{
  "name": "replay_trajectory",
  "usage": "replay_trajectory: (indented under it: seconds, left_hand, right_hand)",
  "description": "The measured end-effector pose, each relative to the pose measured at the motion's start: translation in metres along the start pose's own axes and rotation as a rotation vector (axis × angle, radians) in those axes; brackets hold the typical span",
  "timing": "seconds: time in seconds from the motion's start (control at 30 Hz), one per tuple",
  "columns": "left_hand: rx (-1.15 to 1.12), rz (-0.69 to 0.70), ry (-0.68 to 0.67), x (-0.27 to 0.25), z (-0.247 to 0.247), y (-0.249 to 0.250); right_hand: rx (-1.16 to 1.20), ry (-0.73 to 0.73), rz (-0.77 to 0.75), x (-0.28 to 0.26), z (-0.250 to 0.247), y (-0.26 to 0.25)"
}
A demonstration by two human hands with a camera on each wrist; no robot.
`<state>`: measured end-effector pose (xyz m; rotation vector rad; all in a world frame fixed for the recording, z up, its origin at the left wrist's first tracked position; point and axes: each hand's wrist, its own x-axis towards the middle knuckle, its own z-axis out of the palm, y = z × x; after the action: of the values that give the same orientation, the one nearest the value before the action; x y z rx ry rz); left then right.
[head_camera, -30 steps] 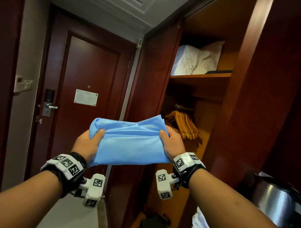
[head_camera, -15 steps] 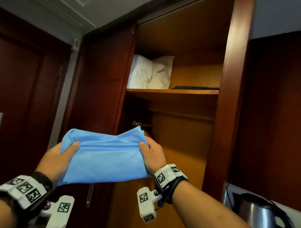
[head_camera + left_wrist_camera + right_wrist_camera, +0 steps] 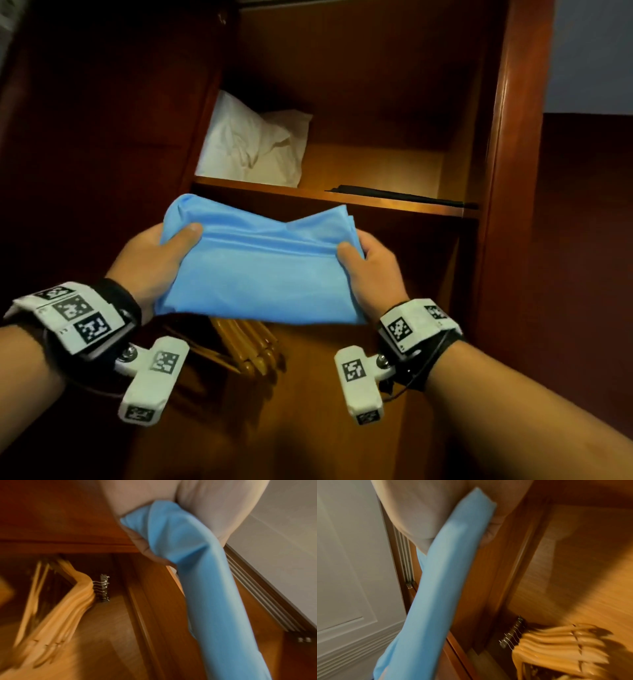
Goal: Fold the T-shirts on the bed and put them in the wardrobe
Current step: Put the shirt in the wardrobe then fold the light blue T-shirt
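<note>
A folded light-blue T-shirt [image 3: 263,267] is held flat in front of the open wardrobe, just below its upper shelf [image 3: 383,202]. My left hand [image 3: 154,260] grips the shirt's left end, thumb on top and fingers underneath. My right hand [image 3: 373,267] grips the right end the same way. In the left wrist view the T-shirt [image 3: 202,588] runs as a thick blue roll out of the palm. The right wrist view shows the T-shirt [image 3: 440,582] edge-on under the thumb.
On the shelf a white pillow [image 3: 253,144] fills the left part and a flat black item [image 3: 404,197] lies at the right front. Several wooden hangers [image 3: 250,346] hang below the shirt. The wardrobe's right post [image 3: 507,171] stands close.
The view has closed in on the wardrobe and tilted up toward the shelf. Both hands have carried the blue T-shirt up and forward to just under the shelf edge.
</note>
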<state>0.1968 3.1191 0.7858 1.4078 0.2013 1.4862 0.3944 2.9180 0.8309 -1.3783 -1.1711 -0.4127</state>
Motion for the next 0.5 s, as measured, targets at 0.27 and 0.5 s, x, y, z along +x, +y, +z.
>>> replay_trajectory:
  seconds: [0.27,0.5]
  left_hand:
    - [-0.153,0.041,-0.089,0.069,0.063,0.003]
    - [-0.200,0.066,-0.164,0.125,0.105,0.014]
  right_hand:
    - [-0.140,0.053,-0.125,0.078,-0.032,-0.020]
    - [-0.190,0.041,-0.042,0.133,-0.056,-0.029]
